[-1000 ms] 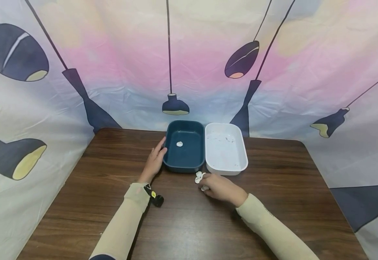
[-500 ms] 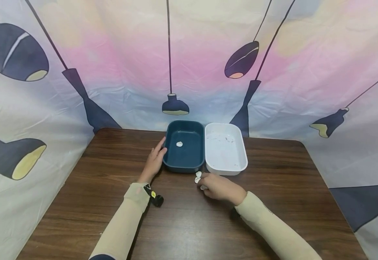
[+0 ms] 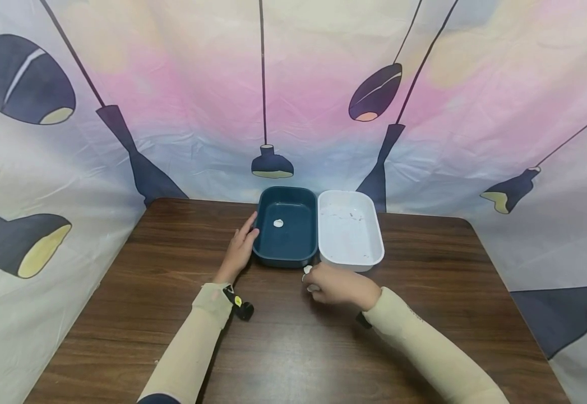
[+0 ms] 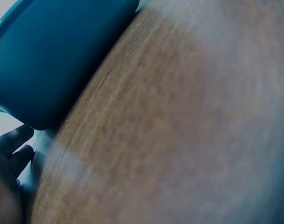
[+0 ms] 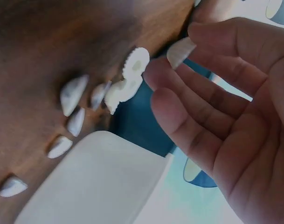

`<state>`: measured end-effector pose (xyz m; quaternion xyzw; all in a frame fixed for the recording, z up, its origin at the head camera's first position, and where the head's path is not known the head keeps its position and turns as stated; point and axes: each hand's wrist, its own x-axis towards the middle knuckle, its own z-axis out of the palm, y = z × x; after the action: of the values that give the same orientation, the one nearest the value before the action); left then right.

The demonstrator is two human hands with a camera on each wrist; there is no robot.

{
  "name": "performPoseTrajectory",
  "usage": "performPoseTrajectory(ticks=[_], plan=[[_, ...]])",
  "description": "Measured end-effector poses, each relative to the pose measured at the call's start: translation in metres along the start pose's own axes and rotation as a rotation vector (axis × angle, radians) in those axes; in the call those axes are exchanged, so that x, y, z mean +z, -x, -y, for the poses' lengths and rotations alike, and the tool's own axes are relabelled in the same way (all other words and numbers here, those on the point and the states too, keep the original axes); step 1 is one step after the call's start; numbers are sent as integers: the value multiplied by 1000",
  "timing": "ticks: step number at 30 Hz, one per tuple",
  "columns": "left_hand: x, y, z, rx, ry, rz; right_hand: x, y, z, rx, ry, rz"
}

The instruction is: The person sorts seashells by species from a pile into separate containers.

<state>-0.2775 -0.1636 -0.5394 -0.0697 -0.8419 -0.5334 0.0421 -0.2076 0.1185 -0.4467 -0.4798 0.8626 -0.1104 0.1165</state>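
Observation:
In the right wrist view, my right hand point(image 5: 235, 102) pinches a small white seashell point(image 5: 180, 51) by its edge, near the thumb tip. Several more shells lie on the table, among them a scalloped white shell point(image 5: 136, 63) and a greyish shell point(image 5: 73, 94). From the head view, that hand hides most of them. My left hand point(image 3: 237, 252) rests its extended fingers along the left side of the dark teal dish point(image 3: 288, 258). One white shell point(image 3: 278, 223) lies inside that dish. Beside it stands a white dish point(image 3: 351, 261), close to the right hand.
Both dishes stand side by side near the back edge of the brown wooden table point(image 3: 172, 224). Behind them hangs a cloth backdrop point(image 3: 197, 112) printed with lamps. A small black camera point(image 3: 245, 311) is strapped to the left wrist.
My right hand has shifted slightly left and covers more of the shells in the head view. The left hand and both dishes stay in place.

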Motion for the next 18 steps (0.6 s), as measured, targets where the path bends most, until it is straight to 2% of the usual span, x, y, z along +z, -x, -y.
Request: performPoseTrajectory(ticks=[7,13,18], plan=[[0,-1,0,-2,-6,-4,-15,-4,3,-10,-8,19],[0,0,0,-10,-2,2,-20,-10,1,-9,-7,42],[0,1,0,-10,-3,2,-25,-15,0,-16,-61,67]])
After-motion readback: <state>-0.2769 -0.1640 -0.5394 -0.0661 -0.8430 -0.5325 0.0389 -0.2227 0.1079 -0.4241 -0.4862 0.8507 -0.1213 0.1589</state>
